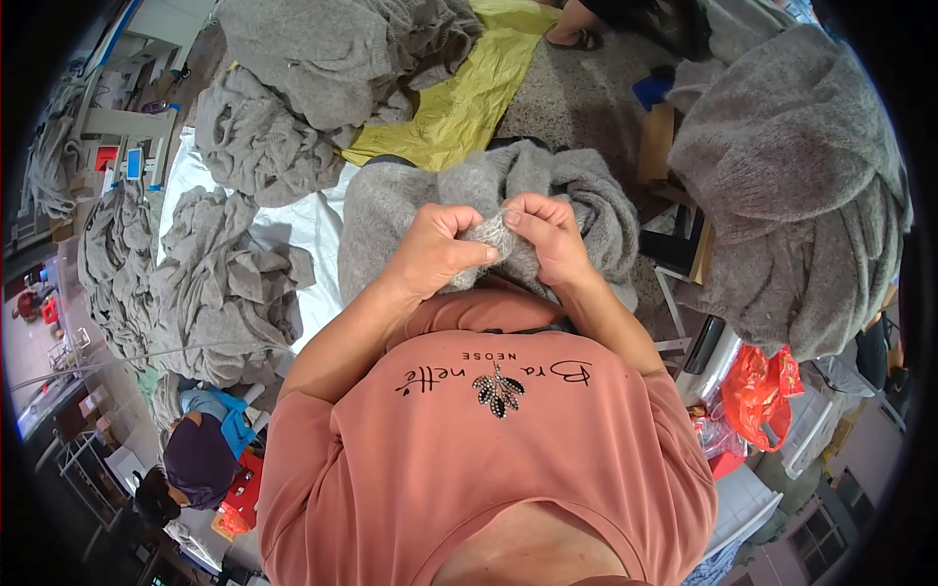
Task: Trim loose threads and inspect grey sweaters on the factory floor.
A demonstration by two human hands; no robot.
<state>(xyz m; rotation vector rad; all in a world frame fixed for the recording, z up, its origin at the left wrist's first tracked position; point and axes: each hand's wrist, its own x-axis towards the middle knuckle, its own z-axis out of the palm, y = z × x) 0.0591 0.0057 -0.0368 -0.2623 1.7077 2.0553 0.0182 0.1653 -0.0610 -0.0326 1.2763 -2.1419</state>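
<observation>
A grey fuzzy knitted garment (pixel 410 210) lies bunched on my lap, spreading out ahead of my hands. My left hand (pixel 437 252) and my right hand (pixel 550 234) are close together above my salmon-pink shirt. Both pinch a small fold of the grey knit between thumbs and fingers. The fold sticks up between the two hands. The rest of the garment hangs down past my knees and partly hides them.
Heaps of grey knitwear lie at the left (pixel 220 283), top left (pixel 332 59) and on the right (pixel 791 176). A yellow sheet (pixel 469 98) and a white sheet (pixel 313 220) cover the floor. A red plastic bag (pixel 757 391) sits right. Another person (pixel 200 459) crouches lower left.
</observation>
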